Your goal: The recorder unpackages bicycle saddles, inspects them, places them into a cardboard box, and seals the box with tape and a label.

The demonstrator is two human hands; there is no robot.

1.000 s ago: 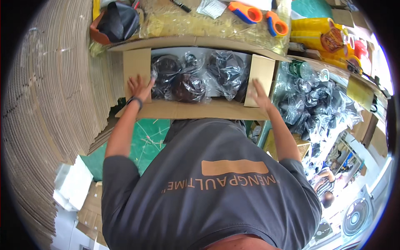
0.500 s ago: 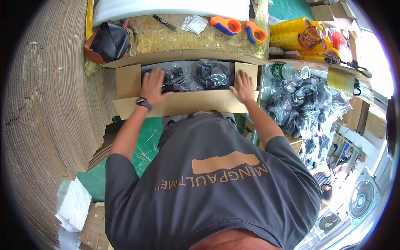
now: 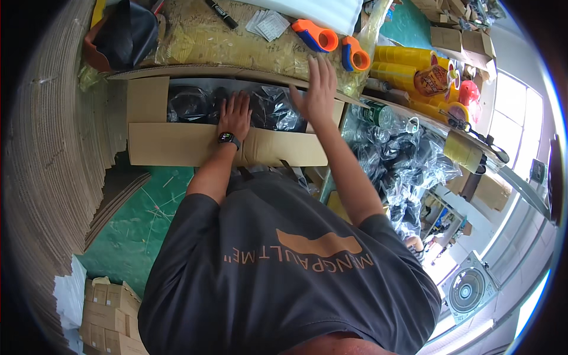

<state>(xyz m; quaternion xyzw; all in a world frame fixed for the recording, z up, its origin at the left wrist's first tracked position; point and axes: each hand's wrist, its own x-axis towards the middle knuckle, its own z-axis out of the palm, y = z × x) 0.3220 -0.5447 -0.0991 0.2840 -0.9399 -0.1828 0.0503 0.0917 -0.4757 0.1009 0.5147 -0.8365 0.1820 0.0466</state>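
An open cardboard carton (image 3: pixel 177 144) lies in front of me, its flaps spread. Inside are several dark items in clear plastic bags (image 3: pixel 274 108); what they are, I cannot make out. My left hand (image 3: pixel 235 116) lies flat on the bagged items near the middle of the carton, fingers stretched out, a dark watch on its wrist. Raised over the carton's right end is my right hand (image 3: pixel 317 92), empty, with its fingers apart. Its fingertips point toward two orange and blue ring-shaped tools, one nearer (image 3: pixel 315 36) and one further right (image 3: pixel 355 54).
A tall stack of flat cardboard (image 3: pixel 56 160) stands at left. The worktable (image 3: pixel 195 44) beyond the carton bears a black marker (image 3: pixel 222 14), small printed slips (image 3: pixel 268 25) and a dark pouch (image 3: pixel 125 35). Yellow tape rolls (image 3: pixel 402 71) and bagged dark goods (image 3: pixel 402 157) sit at right.
My left hand has shifted from the carton's left end to its middle. My right hand has lifted off the right flap and moved forward, toward the table. The view has turned somewhat.
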